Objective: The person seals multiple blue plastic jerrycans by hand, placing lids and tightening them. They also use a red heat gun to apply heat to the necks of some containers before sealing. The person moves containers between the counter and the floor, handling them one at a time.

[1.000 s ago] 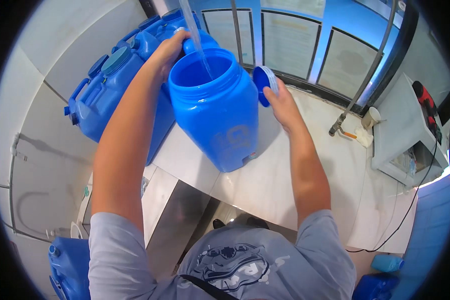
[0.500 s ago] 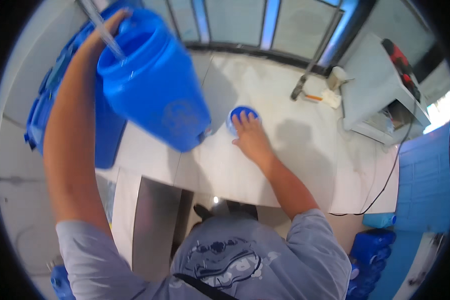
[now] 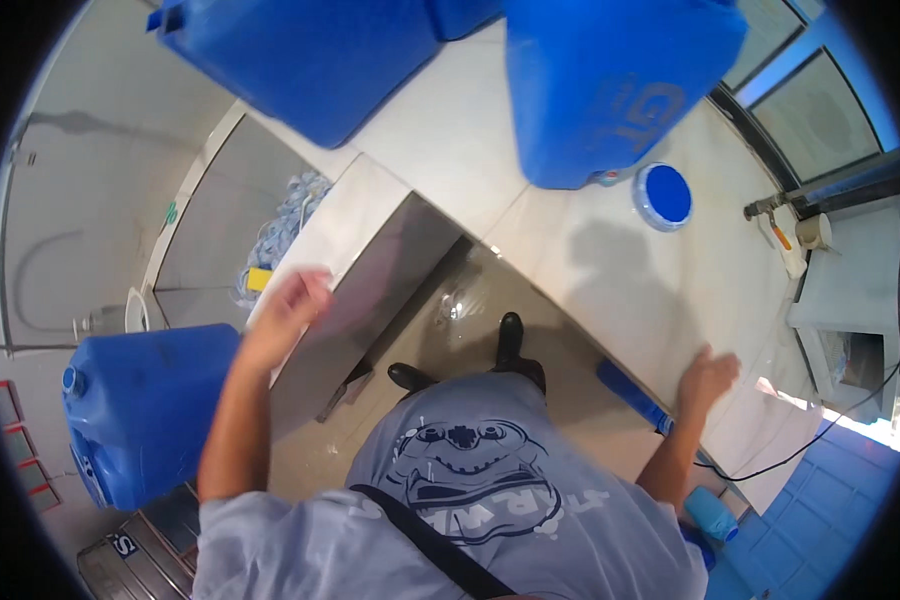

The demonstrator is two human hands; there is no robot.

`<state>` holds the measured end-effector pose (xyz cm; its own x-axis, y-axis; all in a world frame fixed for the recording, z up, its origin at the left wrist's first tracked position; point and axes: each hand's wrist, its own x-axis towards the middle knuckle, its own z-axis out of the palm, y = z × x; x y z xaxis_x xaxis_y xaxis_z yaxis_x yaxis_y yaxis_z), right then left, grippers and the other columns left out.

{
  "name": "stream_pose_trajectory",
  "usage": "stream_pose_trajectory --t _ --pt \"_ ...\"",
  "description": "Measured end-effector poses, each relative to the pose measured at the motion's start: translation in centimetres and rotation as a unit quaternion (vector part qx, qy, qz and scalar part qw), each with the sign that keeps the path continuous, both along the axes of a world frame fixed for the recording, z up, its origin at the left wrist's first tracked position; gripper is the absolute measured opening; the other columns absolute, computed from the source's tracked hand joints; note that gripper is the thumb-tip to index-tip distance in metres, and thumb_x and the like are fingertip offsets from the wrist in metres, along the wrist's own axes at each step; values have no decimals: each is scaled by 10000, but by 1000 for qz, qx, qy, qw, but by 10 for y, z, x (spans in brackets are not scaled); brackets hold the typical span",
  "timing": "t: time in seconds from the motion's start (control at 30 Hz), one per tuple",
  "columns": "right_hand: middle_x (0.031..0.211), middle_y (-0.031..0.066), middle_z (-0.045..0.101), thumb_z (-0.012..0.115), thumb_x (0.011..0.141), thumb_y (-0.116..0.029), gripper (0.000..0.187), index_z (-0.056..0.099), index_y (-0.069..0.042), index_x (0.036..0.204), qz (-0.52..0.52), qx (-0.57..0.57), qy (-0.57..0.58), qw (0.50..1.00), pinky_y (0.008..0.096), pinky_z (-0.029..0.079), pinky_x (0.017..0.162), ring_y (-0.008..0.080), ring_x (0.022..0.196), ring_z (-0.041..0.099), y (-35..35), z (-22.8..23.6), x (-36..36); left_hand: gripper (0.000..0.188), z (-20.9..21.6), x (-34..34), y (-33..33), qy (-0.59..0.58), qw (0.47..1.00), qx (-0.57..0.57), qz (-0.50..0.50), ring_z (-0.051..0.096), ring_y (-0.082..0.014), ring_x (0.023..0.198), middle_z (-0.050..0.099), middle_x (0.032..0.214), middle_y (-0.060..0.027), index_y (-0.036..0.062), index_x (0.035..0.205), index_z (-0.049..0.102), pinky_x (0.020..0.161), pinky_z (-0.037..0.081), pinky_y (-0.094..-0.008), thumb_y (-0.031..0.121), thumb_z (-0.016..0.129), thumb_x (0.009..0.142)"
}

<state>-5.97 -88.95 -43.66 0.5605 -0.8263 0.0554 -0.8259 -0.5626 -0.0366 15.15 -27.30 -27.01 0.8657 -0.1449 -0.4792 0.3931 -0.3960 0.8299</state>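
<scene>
My left hand (image 3: 295,303) is in the air beside the low tiled ledge on the left, loosely curled and a little blurred, with nothing seen in it. Over the right end of the counter's front edge is my right hand (image 3: 707,378), its fingers partly bent and apart, also holding nothing. A tall blue plastic jug (image 3: 600,105) stands on the white tiled counter (image 3: 610,290), its top cut off by the view. Just right of its base lies a round blue lid (image 3: 667,194) with a pale rim. Neither hand touches the jug or the lid.
Another blue container (image 3: 300,60) stands at the counter's far left. A blue jerrycan (image 3: 155,400) is at left, near a yellow block (image 3: 258,279) and a bluish-white tangled heap (image 3: 290,220). A black cable (image 3: 800,455) runs along the right. My boots (image 3: 510,340) are on shiny floor.
My left hand has let go of the blue jug, which now stands on the counter. My right hand has left the lid and drawn back right. The view has turned left.
</scene>
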Motion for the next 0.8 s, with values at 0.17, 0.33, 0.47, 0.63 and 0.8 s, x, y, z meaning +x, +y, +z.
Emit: stream_pose_trajectory --t 0.17,0.33,0.47,0.63,0.8 --pt "1486 372 434 585 976 -281 597 495 156 1373 418 4 -158 894 553 203 1233 498 1443 355 183 -36 158 456 -54 -139 99 111 990 -88 27 563 -84 909 603 1013 13 15 1353 483 811 479 -248 256 671 1014" --pt "1581 330 329 513 1028 -385 688 372 85 1510 554 103 -134 815 552 205 1232 498 1495 259 376 -16 307 448 -64 -279 204 121 987 -43 94 568 -103 915 607 1017 -13 -5 1374 468 829 477 -259 193 656 1018" --pt "1597 299 331 468 1035 -459 737 354 79 1526 443 4 -27 896 552 205 1229 492 1503 246 490 15 361 484 -52 -371 264 205 955 5 213 577 -114 899 617 1025 -28 -11 1392 458 830 496 -279 183 676 1005" --pt "1505 282 473 418 1073 -431 606 515 57 1418 741 330 -30 584 502 290 1201 396 1429 422 637 33 320 548 -20 -446 277 104 957 29 270 592 -125 917 641 1072 -52 1 1404 458 845 508 -289 183 727 962" --pt "1350 257 618 432 1080 -423 553 589 38 1341 731 389 -110 549 424 431 1090 393 1270 578 680 130 367 653 96 -446 287 -60 936 31 346 587 -141 1002 637 1085 -63 2 1405 488 863 496 -301 188 815 871"
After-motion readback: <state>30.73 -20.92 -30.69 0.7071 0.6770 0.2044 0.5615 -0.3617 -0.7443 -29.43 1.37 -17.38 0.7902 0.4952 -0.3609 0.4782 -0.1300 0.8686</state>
